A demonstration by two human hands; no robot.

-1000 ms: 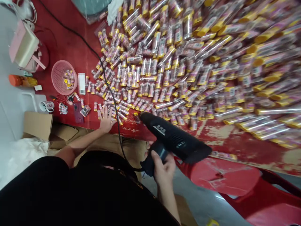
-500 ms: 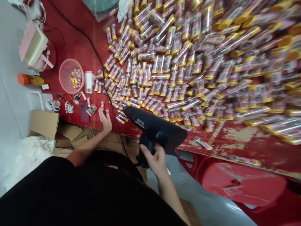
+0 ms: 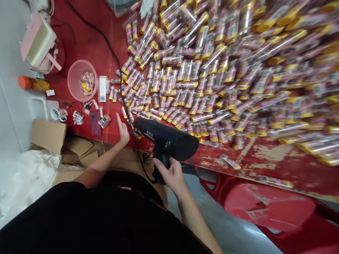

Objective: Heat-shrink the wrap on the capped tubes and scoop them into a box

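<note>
My right hand (image 3: pixel 171 173) grips the handle of a black heat gun (image 3: pixel 165 135), whose nozzle points left over the near edge of the tubes. A black cord runs from its handle. My left hand (image 3: pixel 123 132) is open at the table's near edge, fingers stretched out and turned edge-on, just left of the nozzle. Beside its fingertips lie small clear tubes with yellow caps (image 3: pixel 124 112). Many more such tubes (image 3: pixel 189 70) cover the table to the right. The tubes right under the nozzle are partly hidden.
On the red table (image 3: pixel 87 38) stand a pink basket (image 3: pixel 71 83) holding small tubes, a purple phone (image 3: pixel 95 123), a mug (image 3: pixel 58 114) and an orange-capped bottle (image 3: pixel 34 84). An open cardboard box (image 3: pixel 49 135) is at lower left; a red stool (image 3: pixel 270 204) at lower right.
The heat gun has moved left, bringing its nozzle closer to my left hand. My left hand has turned from palm-down to edge-on and shifted slightly right. The view has shifted a little.
</note>
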